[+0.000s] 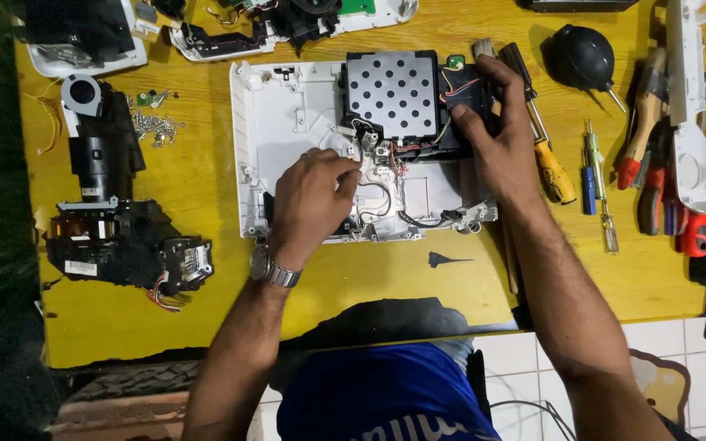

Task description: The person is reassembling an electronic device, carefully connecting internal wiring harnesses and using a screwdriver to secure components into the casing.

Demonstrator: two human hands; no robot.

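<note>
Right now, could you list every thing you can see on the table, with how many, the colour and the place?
casing: one, white, opened, middle of table
perforated plate: one, grey, upper part of casing
black module: one, black, left side of table
screws: a small pile, silver, upper left
air blower: one, black, upper right
yellow screwdriver: one, yellow handle, right of casing
blue screwdriver: one, blue handle, farther right
table: one, yellow
wristwatch: one, silver, left wrist
left hand: one, fingertips on wired parts inside casing
right hand: one, gripping black part at casing's right edge
</note>
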